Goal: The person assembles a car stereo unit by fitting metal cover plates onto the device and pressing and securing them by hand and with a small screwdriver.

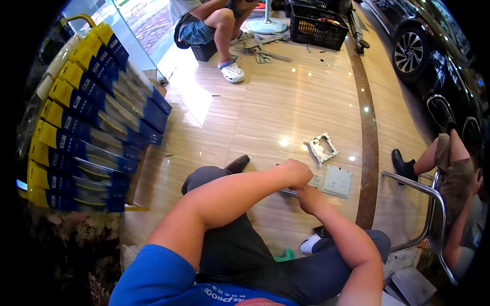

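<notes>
My left hand is curled closed over the floor, between my knees. Just below it, my right hand is closed too, with its fingers drawn together. A thin silvery metal piece shows at the left of my hands; I cannot tell what kind of part they grip. A pale slotted piece shows right beside my fingers, partly hidden by them. To the right of it lies a flat light-grey square plate. Beyond that, a white square frame with an open middle rests on the tiles.
A rack of yellow-and-blue packages stands at left. Ahead sits a person near metal strips and a black crate. On the right are a black car, a metal-framed chair and another person's leg. A green object lies beneath me.
</notes>
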The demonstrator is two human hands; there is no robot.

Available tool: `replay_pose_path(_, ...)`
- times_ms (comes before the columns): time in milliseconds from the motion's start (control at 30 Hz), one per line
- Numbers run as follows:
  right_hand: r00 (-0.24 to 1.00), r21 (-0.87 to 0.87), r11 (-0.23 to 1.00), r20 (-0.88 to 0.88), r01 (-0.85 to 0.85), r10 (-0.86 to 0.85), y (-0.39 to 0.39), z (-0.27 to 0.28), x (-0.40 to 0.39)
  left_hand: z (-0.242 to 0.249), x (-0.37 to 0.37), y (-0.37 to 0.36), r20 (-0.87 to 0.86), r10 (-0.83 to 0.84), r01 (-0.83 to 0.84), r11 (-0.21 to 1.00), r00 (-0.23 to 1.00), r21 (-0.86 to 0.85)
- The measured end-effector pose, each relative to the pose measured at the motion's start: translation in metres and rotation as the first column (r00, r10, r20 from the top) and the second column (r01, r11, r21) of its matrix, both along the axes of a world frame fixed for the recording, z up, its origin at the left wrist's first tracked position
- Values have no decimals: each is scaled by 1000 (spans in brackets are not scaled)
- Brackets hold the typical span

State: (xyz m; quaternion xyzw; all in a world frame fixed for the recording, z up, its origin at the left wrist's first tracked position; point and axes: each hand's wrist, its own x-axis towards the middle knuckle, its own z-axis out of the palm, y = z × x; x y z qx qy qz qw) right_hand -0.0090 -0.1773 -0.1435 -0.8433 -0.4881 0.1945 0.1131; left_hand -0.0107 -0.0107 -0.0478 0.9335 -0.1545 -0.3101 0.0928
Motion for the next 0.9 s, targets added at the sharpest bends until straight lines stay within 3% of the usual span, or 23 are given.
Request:
replay_pose_path(33,1000,-10,1000,3,6,-6,-2,2,1,1,0,0,-16,4,-4,1000,1000,16)
replay_pose_path(100,986,-138,979,50,-152,160,1,6,7,3,0,1,-14,-3,3,1000,1000,9)
replay_pose_path(200,998,-139,989,40,-43,49,6,17,4,8,-2,2,-14,-1,1,1000,1000,-4)
replay_pose_path(500,990,-50,992,76,-112,116,4,18,1,8,-3,2,-4,15,-15,1000,1000,-6)
replay_pose_path(733,1000,-115,993,15,-4,6,5,13,3,11,-2,-1,-5,32,-32,999,999,5)
replay_pose_path(800,992,-95,989,46,-116,121,5,21,1,10,-2,0,2,14,-14,1000,1000,6)
replay_pose_path(900,989,-54,990,68,-131,134,2,11,2,14,-4,0,17,16,-16,1000,1000,-3)
